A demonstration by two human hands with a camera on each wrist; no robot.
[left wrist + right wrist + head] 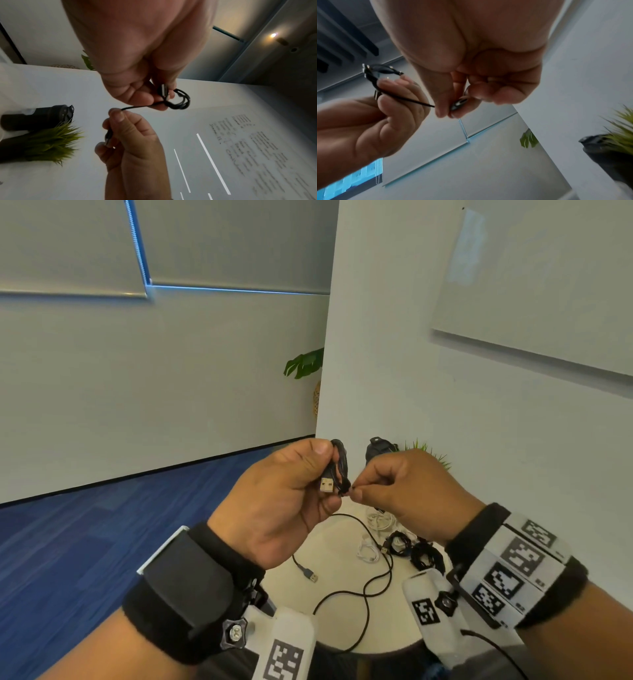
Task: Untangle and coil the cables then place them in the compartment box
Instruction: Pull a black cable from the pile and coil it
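Note:
My left hand (pixel 325 474) is raised above the table and grips a small coil of black cable (pixel 341 462) together with its silver USB plug (pixel 327 485). My right hand (pixel 354 492) pinches the free end of the same cable right beside the coil. In the left wrist view a short taut stretch of cable (pixel 135 107) runs from the coil (pixel 180 100) to the right hand (pixel 118 112), which also holds the other connector (pixel 109 136). The right wrist view shows that connector (pixel 458 104) between thumb and fingers. No compartment box is in view.
Below the hands, a round white table (pixel 284 577) carries a loose black cable (pixel 375 578), a grey cable with a USB plug (pixel 309 575), white coiled cables (pixel 378 520) and black coiled cables (pixel 426 558). A dark object (pixel 376 448) and a small green plant (pixel 428 451) stand against the wall.

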